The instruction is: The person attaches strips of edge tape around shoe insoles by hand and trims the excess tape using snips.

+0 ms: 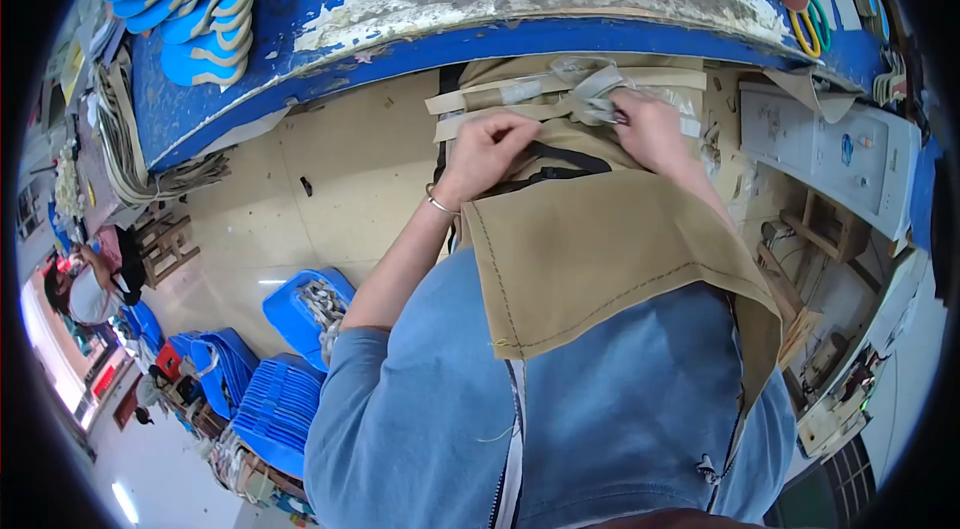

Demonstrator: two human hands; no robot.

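My left hand [487, 153], with a thin bracelet at the wrist, is curled closed on the lower of two long beige strips [500, 97] that lie across my lap just under the table edge. My right hand [650, 129] pinches a crumpled clear plastic wrap holding greyish straps [595, 91], which sits on top of the strips. Both hands rest over my tan apron [600, 249]. A black strap [560, 167] runs across the apron just below the hands. Part of the bundle is hidden under my right fingers.
A worn blue worktable [400, 39] spans the top, carrying blue shoe soles [215, 14] and scissors [810, 29]. A white machine [830, 144] stands right. On the floor left are a blue crate [300, 304] and stacked blue soles [275, 399]. Another person [85, 289] sits far left.
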